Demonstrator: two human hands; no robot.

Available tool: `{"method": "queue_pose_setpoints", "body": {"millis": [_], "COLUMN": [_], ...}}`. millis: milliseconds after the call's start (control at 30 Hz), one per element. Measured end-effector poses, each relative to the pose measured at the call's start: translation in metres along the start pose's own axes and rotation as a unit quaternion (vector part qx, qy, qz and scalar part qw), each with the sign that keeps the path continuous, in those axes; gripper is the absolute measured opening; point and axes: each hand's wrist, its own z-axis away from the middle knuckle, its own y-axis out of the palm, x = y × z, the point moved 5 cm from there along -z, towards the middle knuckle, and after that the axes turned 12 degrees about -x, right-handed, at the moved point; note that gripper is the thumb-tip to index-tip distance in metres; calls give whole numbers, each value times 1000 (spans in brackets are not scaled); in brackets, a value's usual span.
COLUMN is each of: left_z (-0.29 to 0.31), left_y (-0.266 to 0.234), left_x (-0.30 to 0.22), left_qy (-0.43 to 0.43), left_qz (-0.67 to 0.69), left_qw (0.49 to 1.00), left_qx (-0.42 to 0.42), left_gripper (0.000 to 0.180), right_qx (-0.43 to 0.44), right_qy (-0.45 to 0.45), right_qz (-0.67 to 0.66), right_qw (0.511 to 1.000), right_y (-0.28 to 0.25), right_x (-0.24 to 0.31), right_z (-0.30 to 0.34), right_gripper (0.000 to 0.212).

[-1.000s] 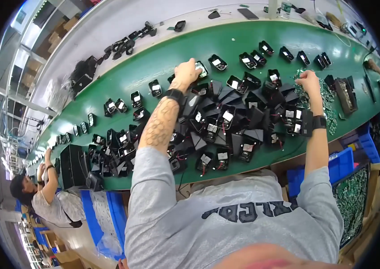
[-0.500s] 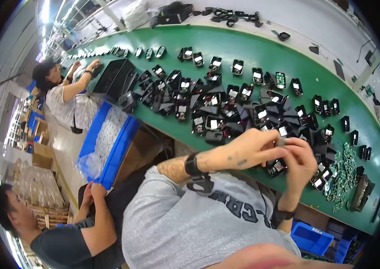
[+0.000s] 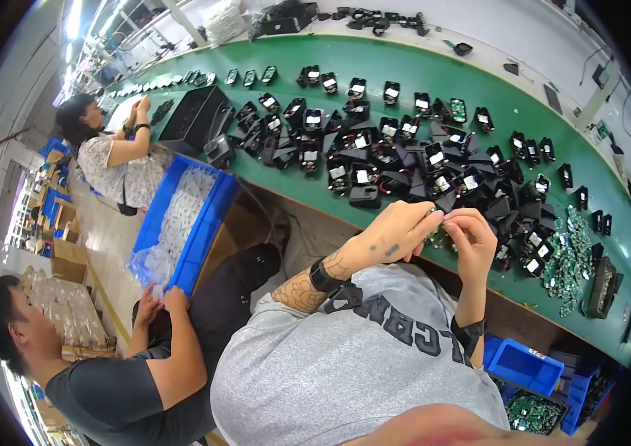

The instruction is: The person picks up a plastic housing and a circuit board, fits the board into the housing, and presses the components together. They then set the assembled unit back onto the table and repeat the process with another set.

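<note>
In front of my chest, at the table's near edge, both hands are together. My left hand (image 3: pixel 403 232) is closed around a small green circuit board (image 3: pixel 435 238), which is partly covered by the fingers. My right hand (image 3: pixel 473 236) meets it from the right, thumb and forefinger pinched at the board's upper edge. What lies between those right fingertips is too small to make out. Just beyond the hands, many black plastic housings (image 3: pixel 364 177) with white labels and red wires crowd the green table (image 3: pixel 285 212).
A pile of green circuit boards (image 3: pixel 570 256) lies right of the housings, beside a dark narrow box (image 3: pixel 604 291). A large black box (image 3: pixel 195 119) stands far left. Blue bins (image 3: pixel 527 366) sit below right. One person (image 3: pixel 118 386) sits left; another (image 3: pixel 123 152) works farther along.
My two hands have come down and left, closer to my body, still together, and the green board now shows between them. The view has shifted slightly. The far person's hands have drawn together.
</note>
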Motion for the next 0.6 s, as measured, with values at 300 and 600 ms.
{"method": "queue_pose_setpoints", "body": {"millis": [300,600], "left_z": [-31,-50], "left_y": [8,-8], "left_x": [11,6], "left_qy": [77,321], "left_qz": [28,-106], "left_qw": [996,932], "left_qx": [-33,-127], "left_gripper": [28,12], "right_qx": [-229,-1], "right_qy": [-86,123], "right_qz": [219,128], "right_qw": [945,984], "right_y": [-94,-42], "right_x": [-12,-37], "right_z": [-32,-22], "right_gripper": [21,5]}}
